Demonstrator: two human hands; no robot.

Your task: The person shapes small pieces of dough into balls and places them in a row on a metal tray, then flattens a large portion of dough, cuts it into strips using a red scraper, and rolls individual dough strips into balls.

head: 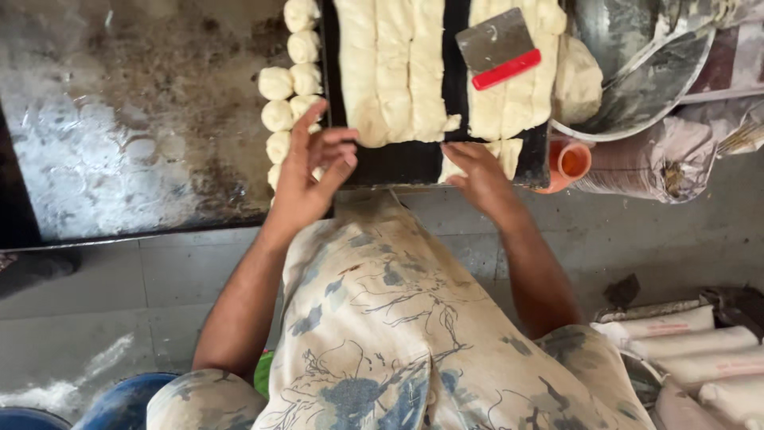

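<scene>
Portioning in hand: right hand pinches a piece off the dough strips; left hand open, empty, beside the dough balls. Next, likely rolling the piece between both palms.

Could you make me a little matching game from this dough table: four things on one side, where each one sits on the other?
Things:
1. scraper
2. dough balls
3. orange cup
4. metal bowl

Places:
A. in a line left of the black tray
B. at the tray's near right corner
C. lying on the dough strips
D. at the table's far right, right of the tray

Pairs: 1-C, 2-A, 3-B, 4-D
</scene>
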